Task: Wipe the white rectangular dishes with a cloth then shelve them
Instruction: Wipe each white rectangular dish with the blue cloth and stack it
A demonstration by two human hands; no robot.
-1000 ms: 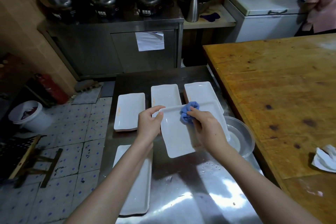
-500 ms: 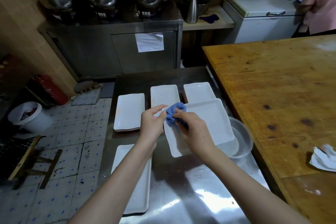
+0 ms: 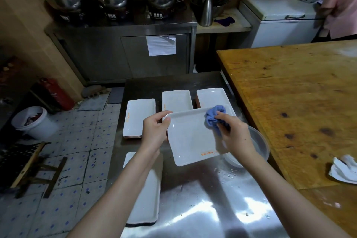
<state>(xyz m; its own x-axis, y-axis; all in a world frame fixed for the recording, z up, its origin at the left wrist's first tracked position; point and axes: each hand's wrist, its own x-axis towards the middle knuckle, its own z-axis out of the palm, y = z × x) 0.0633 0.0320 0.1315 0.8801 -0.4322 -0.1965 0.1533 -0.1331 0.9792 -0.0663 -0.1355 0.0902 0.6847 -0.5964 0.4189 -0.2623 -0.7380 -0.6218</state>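
Observation:
Above the steel table [image 3: 193,208] I hold a white rectangular dish [image 3: 190,139], tilted, with orange print near its close edge. My left hand [image 3: 155,131] grips its left rim, thumb on top. My right hand [image 3: 234,134] holds a bunched blue cloth [image 3: 213,117] and presses it on the dish's far right corner. Behind the held dish, other white dishes lie on the table: a stack at the left [image 3: 139,117], one in the middle [image 3: 176,100], one at the right [image 3: 210,96]. Another stack [image 3: 146,199] lies under my left forearm.
A clear plastic basin [image 3: 258,148] sits at the table's right side under my right wrist. A wooden table [image 3: 299,102] with a crumpled white cloth [image 3: 342,169] adjoins on the right. A steel counter with pots, a white bucket [image 3: 31,122] and a person by a freezer are beyond.
My right hand has swept the blue cloth from the dish's left part, near my left thumb, over to its far right corner. The dish stays in my left hand.

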